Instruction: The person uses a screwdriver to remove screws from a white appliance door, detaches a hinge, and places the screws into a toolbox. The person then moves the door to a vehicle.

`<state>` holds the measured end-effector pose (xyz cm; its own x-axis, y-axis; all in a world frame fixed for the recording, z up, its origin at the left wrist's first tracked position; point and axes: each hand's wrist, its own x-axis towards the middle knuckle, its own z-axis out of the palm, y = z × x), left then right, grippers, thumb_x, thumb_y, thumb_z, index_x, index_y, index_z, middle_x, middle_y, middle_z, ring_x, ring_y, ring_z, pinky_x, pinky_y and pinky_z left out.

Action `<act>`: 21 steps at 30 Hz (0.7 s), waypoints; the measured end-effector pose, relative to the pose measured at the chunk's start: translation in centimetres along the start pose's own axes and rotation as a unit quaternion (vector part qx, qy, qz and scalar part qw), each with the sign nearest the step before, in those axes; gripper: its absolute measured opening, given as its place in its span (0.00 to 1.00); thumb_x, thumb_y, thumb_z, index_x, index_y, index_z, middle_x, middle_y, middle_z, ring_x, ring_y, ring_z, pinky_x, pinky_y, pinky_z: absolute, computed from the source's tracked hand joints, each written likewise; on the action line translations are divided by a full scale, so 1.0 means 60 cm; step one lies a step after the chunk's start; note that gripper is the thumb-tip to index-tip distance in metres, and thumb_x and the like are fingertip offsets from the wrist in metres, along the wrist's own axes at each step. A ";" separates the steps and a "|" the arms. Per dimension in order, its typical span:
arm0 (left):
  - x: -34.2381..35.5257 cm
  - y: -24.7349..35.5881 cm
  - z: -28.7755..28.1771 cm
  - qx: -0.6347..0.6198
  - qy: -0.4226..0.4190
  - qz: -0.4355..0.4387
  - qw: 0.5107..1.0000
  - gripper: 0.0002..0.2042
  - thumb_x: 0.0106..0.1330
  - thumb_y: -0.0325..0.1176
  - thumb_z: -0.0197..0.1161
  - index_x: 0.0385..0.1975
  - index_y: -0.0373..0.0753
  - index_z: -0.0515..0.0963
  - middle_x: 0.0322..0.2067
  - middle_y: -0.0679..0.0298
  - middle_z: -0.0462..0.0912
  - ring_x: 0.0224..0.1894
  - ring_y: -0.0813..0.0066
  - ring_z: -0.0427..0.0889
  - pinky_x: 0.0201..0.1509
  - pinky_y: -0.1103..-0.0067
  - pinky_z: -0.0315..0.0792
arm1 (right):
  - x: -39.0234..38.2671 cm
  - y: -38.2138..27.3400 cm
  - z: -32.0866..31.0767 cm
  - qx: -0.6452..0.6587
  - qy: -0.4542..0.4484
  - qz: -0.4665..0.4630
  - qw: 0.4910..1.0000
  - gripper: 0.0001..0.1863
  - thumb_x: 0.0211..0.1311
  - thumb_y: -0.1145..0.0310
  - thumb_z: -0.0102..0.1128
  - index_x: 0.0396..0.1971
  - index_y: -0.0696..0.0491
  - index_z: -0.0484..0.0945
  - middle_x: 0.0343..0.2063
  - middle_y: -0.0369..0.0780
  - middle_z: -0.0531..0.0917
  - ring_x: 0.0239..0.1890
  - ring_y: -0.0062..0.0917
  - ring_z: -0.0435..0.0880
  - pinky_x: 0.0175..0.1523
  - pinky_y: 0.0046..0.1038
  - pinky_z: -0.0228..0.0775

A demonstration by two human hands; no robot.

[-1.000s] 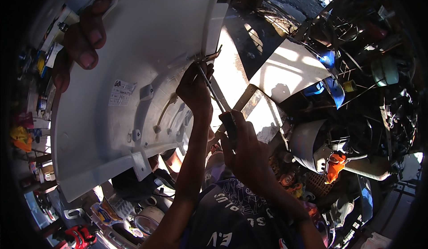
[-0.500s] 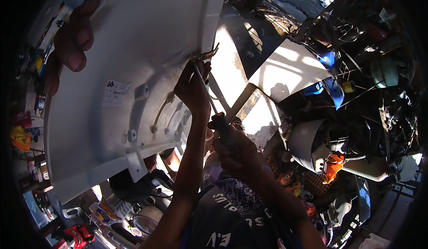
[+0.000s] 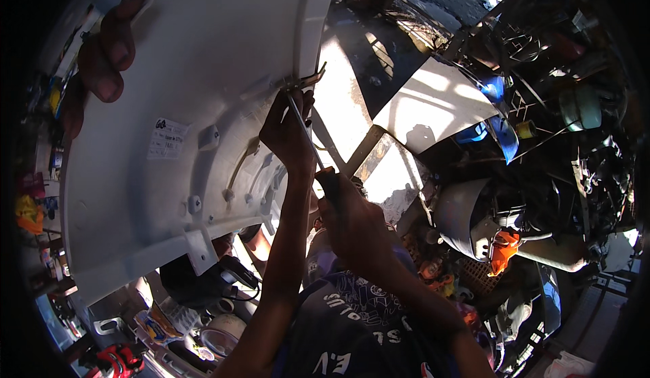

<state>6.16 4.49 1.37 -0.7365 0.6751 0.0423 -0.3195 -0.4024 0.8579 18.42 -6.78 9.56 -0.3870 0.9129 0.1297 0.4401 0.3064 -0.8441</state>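
My right hand (image 3: 359,225) is wrapped around the dark handle of a screwdriver (image 3: 306,131). Its metal shaft slants up and left across my left hand (image 3: 287,126). The tip ends by a small metal bracket (image 3: 312,78) on the edge of a large pale curved panel (image 3: 128,195). My left hand is closed just below that bracket, against the panel. Shadow hides what its fingers grip. At the panel's upper left, another person's fingers (image 3: 107,59) hold its edge. A white label (image 3: 167,139) is stuck on the panel, with raised mounts and ribs beside it.
Beyond the panel lies a pale flat sheet (image 3: 433,103) in sunlight. Dark piled scrap fills the right side, with a blue plastic piece (image 3: 502,137) and an orange part (image 3: 503,253) among it. A round container (image 3: 222,334) and a red item (image 3: 120,361) sit at lower left.
My right hand has turned around the screwdriver handle, showing more of its back. The panel and left hand sit slightly farther left in view; the left hand keeps its place by the bracket.
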 end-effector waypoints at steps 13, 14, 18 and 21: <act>0.010 0.010 0.007 0.040 0.010 -0.002 0.999 0.10 0.70 0.25 0.62 0.45 0.25 0.82 0.37 0.56 0.86 0.38 0.69 0.88 0.43 0.77 0.85 | -0.014 0.028 -0.007 0.276 -0.048 0.137 0.950 0.25 0.66 0.69 0.60 0.62 0.56 0.68 0.26 0.39 0.79 0.28 0.26 0.83 0.30 0.27 0.74; 0.011 0.010 0.012 0.031 0.023 -0.016 0.999 0.10 0.70 0.25 0.62 0.46 0.26 0.82 0.38 0.56 0.86 0.38 0.69 0.88 0.43 0.77 0.85 | -0.003 0.020 -0.013 0.167 -0.026 0.081 0.982 0.25 0.67 0.68 0.59 0.62 0.55 0.67 0.26 0.40 0.79 0.28 0.27 0.83 0.29 0.27 0.74; 0.009 0.002 0.014 0.062 0.003 0.002 0.998 0.10 0.70 0.24 0.61 0.46 0.25 0.81 0.39 0.55 0.85 0.38 0.68 0.87 0.44 0.77 0.86 | 0.004 -0.004 -0.029 -0.178 -0.042 0.045 0.982 0.23 0.70 0.64 0.56 0.61 0.53 0.66 0.31 0.46 0.81 0.30 0.36 0.85 0.29 0.34 0.76; 0.017 0.000 0.000 0.035 0.005 -0.010 0.999 0.11 0.70 0.25 0.62 0.47 0.23 0.80 0.40 0.54 0.85 0.39 0.66 0.88 0.43 0.76 0.86 | 0.005 -0.009 -0.018 -0.070 -0.070 0.094 0.991 0.21 0.70 0.64 0.56 0.58 0.55 0.68 0.35 0.50 0.81 0.34 0.43 0.86 0.33 0.39 0.78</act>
<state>5.41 5.22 1.42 -0.7357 0.6770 0.0199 -0.2929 -0.3445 0.8919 18.90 -6.38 10.63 -0.3908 0.9145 -0.1050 0.6190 0.1767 -0.7652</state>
